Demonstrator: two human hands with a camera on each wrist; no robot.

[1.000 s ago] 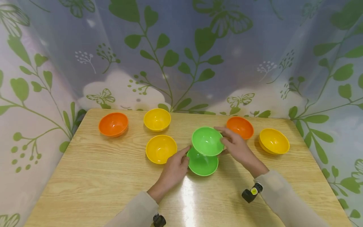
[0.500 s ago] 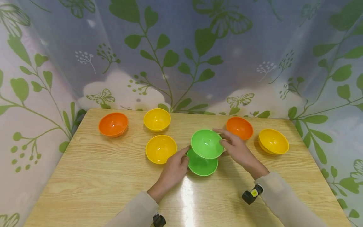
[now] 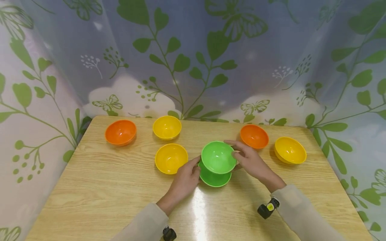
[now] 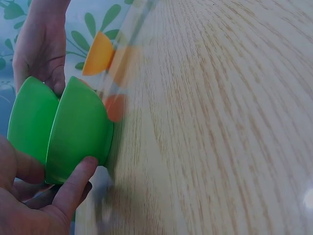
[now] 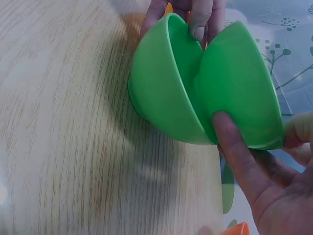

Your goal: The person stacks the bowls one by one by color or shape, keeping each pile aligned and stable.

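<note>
Two green bowls are held one above the other near the middle of the table. My left hand (image 3: 187, 175) grips the lower green bowl (image 3: 215, 181) at its left side; in the right wrist view its thumb reaches over the rim. My right hand (image 3: 251, 160) holds the upper green bowl (image 3: 218, 157) by its right side, fingers spread along the outer wall. In the right wrist view the upper bowl (image 5: 242, 83) tilts against the lower bowl (image 5: 159, 88), its base partly inside the rim. The left wrist view shows both outer walls, the lower bowl (image 4: 80, 132) closer to the tabletop.
Yellow bowls stand left of the green pair, one nearer (image 3: 171, 159) and one farther back (image 3: 167, 128). An orange bowl (image 3: 120, 132) sits at the far left. Behind my right hand are another orange bowl (image 3: 254, 136) and a yellow bowl (image 3: 290, 150). A leaf-patterned curtain (image 3: 193, 67) borders the wooden table (image 3: 105, 194).
The upper green bowl has come down and slightly left with my right hand, covering more of the lower bowl. My left hand and the lower bowl have stayed nearly still.
</note>
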